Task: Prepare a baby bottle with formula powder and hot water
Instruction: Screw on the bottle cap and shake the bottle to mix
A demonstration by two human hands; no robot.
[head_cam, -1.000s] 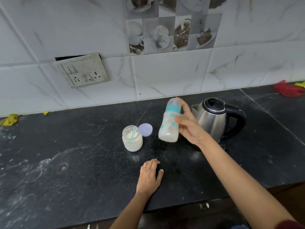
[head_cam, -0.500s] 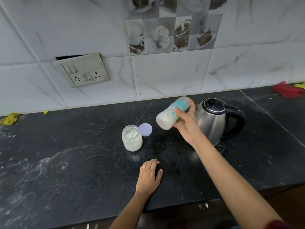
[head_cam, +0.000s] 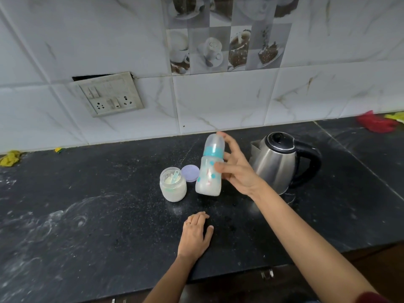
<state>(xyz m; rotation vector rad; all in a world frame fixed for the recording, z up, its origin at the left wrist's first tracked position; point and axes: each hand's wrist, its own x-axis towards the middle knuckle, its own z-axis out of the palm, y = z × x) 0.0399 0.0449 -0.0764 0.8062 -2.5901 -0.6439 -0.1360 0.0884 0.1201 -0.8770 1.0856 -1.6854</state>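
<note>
Black speckled stone counter [head_cam: 87,215] lies under our hands, with white marble-look tiles behind. Our clear plastic baby bottle with a teal ring and see-through cap [head_cam: 209,171] is almost upright, between the jar and the kettle. Its bottom is very low over the stone; we cannot tell if it touches. White milk fills its lower part.

Our right hand [head_cam: 238,171] holds it from the right, thumb on the front, fingers spread loosely behind. We think this is the mixing step. Next comes a shake or standing it down flat, with a snug hold, since the plastic looks smooth and slippy.

Our left hand [head_cam: 195,235] rests flat on the counter, holding nothing.

Just left stands a small round glass jar of pale powder [head_cam: 173,189] with a light blue scoop [head_cam: 176,177] inside. Its round purple lid [head_cam: 190,172] lies behind. On the right stands a shiny steel kettle with a black handle [head_cam: 277,162].
</note>
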